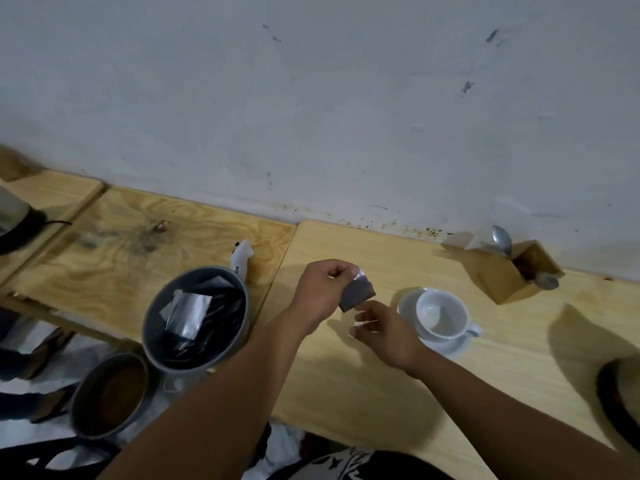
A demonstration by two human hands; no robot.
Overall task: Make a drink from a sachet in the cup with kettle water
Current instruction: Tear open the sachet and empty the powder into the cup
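Your left hand pinches the dark sachet by its top, above a pale wooden table set against a scuffed, stained grey-white wall. Your right hand curls just below the sachet; whether it grips anything is blurred. The white cup sits empty on its saucer, just right of your hands.

**Sachet held over table, left of cup**

Left hand pinches a dark foil sachet at its top edge. Right hand just below the sachet, fingers blurred, grip unclear. White cup on its saucer stands just right of the hands. Beyond the cup, a wooden box with spoons. Well left of the cup, a grey bucket of sachets at the edge of the wooden table.
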